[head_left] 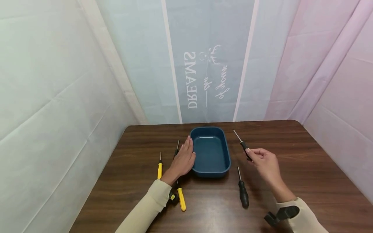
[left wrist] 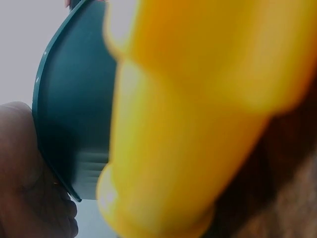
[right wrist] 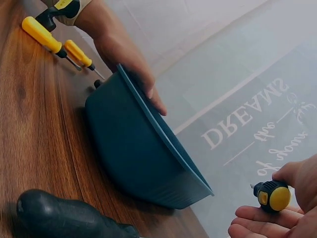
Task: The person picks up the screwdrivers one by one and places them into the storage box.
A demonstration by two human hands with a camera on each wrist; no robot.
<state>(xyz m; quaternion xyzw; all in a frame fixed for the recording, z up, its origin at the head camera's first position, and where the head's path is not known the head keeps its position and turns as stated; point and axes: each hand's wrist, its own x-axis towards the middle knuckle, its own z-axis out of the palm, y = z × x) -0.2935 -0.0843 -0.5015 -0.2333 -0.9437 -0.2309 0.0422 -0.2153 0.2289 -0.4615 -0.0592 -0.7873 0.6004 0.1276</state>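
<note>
While the right hand [head_left: 263, 161] pinches a screwdriver [head_left: 243, 145] by its handle, shaft slanting away and left, the blue tub [head_left: 211, 173] sits left of it, apart, on the bench [head_left: 306, 168], long axis front-to-back; left hand [head_left: 183, 160] is nearer, straight fingers touching its left side.

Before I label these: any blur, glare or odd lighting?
Left wrist: large yellow handle out of focus, brown surface at lower right blurred. Head: soft sheen on tabletop, thin highlight inside blue container. Right wrist: held screwdriver fairly sharp, backdrop pale.
</note>
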